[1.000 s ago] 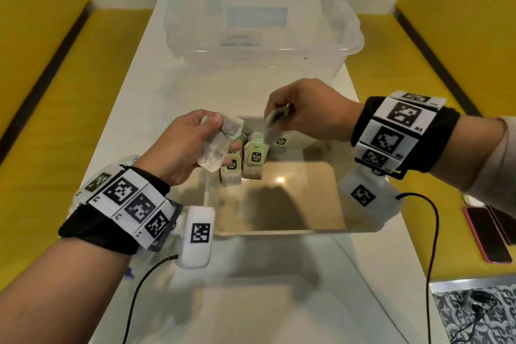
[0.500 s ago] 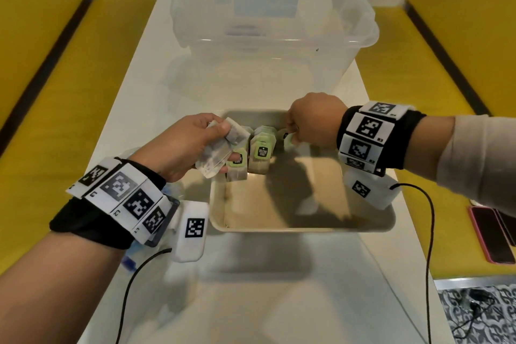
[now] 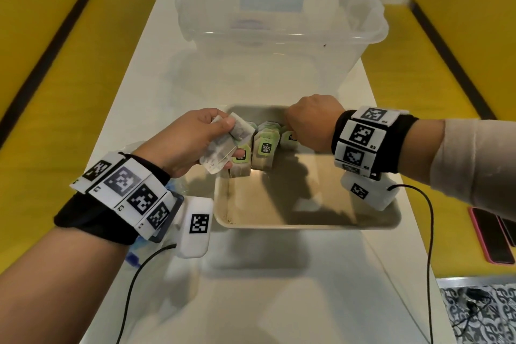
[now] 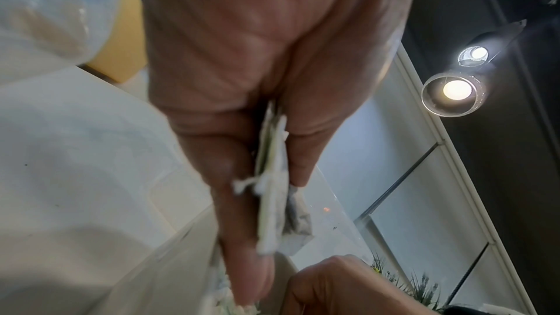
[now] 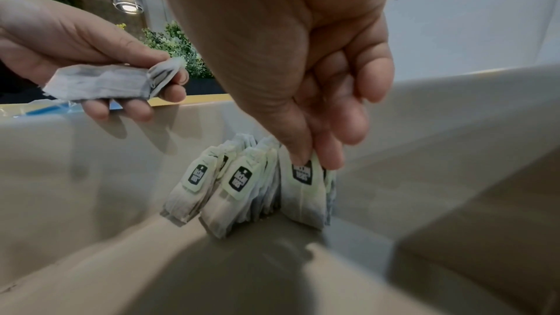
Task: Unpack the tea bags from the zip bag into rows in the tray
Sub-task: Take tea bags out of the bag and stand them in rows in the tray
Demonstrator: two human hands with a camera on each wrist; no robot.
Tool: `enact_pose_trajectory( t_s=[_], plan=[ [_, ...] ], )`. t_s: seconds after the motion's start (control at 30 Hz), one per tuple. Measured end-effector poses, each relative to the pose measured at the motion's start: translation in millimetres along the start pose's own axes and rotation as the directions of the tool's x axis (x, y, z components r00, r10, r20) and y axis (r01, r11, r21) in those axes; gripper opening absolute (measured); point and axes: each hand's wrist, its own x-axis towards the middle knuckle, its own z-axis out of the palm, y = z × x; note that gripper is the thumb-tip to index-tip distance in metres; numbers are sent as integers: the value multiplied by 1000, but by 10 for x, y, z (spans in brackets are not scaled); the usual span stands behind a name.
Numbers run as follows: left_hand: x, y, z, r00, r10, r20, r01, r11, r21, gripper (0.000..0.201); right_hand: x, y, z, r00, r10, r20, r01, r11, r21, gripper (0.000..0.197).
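A beige tray (image 3: 307, 222) lies on the white table. Rows of tea bags (image 3: 264, 149) with green tags stand at its far left corner, also seen as tea bags (image 5: 236, 183) in the right wrist view. My right hand (image 3: 312, 123) reaches down at the right end of these rows and pinches the top of a tea bag (image 5: 303, 191) standing on the tray floor. My left hand (image 3: 192, 145) hovers over the tray's left rim, gripping a small stack of tea bags (image 3: 226, 145), seen edge-on as the stack (image 4: 272, 195). The zip bag (image 3: 139, 254) lies under my left wrist.
A large clear plastic tub (image 3: 279, 25) stands on the table just beyond the tray. Yellow benches run along both sides. A pink phone (image 3: 491, 234) lies on the right bench. Cables trail from both wrist cameras over the near table.
My right hand moved down and away into the tray's far end with a tea bag, setting it beside the standing rows. The left hand stayed put with its stack.
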Motion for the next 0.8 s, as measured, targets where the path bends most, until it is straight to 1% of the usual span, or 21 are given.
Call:
enact_pose_trajectory(
  t_s=[0.17,0.53,0.63,0.7,0.73,0.77,0.8],
  plan=[
    [-9,-3,-2,1000,12,4,-12,1000,-1,22,14,-11,16,1000,-19,-3,19,1000,-5,18],
    [-30,24,1,1000,-9,-1,9,1000,-13,26,20,-57,-31,1000,24,-12,-24,998,-53,13],
    [-47,43,-11,1000,-16,10,17,1000,-12,28,20,-51,-72,997,29,-75,-32,999,-31,18],
    [-52,62,-20,1000,-12,16,12,1000,9,29,-7,-32,-134,990,21,-142,-13,998,60,20],
    [-58,77,-15,1000,-7,10,7,1000,22,25,-35,-22,-169,981,3,-193,23,991,134,18],
    [-62,89,-8,1000,-6,1,6,1000,25,20,-72,-20,-197,964,-36,-262,94,973,212,14],
    [-64,103,3,1000,-6,-4,6,1000,19,16,-124,-32,-226,933,-99,-345,199,943,267,10]
  ],
)
